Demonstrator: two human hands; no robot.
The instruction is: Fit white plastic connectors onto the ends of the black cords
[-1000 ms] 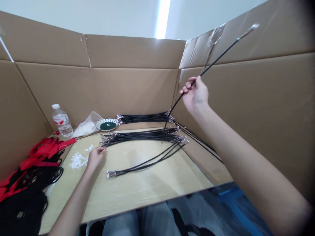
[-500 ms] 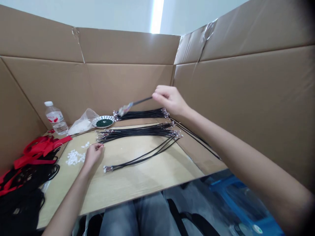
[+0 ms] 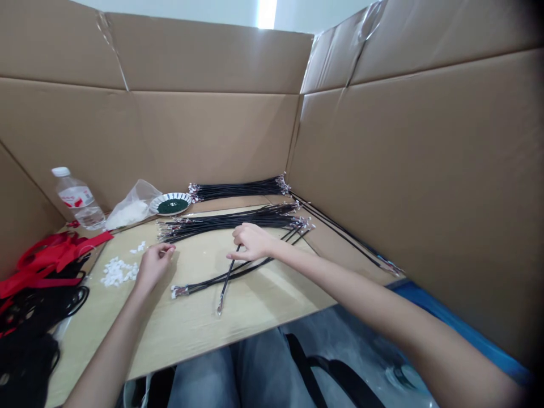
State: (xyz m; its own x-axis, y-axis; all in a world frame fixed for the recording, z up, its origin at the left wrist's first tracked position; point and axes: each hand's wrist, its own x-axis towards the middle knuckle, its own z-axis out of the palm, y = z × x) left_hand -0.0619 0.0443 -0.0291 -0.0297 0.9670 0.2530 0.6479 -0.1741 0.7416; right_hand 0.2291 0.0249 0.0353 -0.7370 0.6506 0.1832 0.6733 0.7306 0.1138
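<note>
My right hand is closed round a thin black cable, which slants down toward me and ends in bare, frayed-looking wires. That cable crosses over a few loose black cables with white connectors at their left end. To the left, my left hand is pinched, thumb against fingers; anything between the fingertips is too small to make out. It rests beside a pile of small white connectors, close to the left end of a thick bundle of black cables.
A second cable bundle lies at the back by the cardboard wall. A dish of dark green grains, a plastic bag and a water bottle stand back left. Red ribbon and black cords cover the left edge.
My right hand has come down and left from above the back bundle, bringing the cable low over the table. My left hand stays pinched near the connectors. The view has tilted down slightly.
</note>
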